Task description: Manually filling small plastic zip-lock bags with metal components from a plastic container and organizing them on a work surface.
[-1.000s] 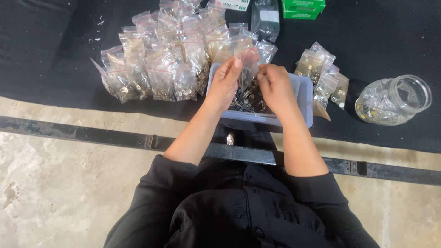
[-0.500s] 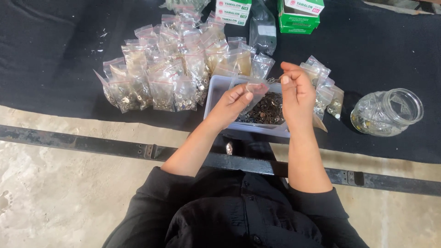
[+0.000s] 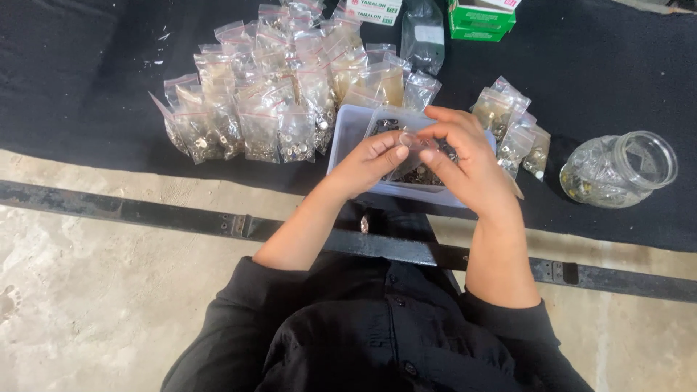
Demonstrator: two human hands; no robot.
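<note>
Clear small bag (image 3: pixel 406 149) was pinched between my left hand (image 3: pixel 370 161) and right hand (image 3: pixel 465 163) at frame centre, over the pale tray (image 3: pixel 347 138) of loose dark fasteners. Many filled bags (image 3: pixel 268 94) lay upper left; plenty remained unbagged.

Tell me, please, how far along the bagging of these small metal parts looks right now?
Done: a large pile of filled bags and a smaller group. In hand: the left hand and right hand pinch a small clear bag. Left: loose parts in the tray and the jar.
</note>
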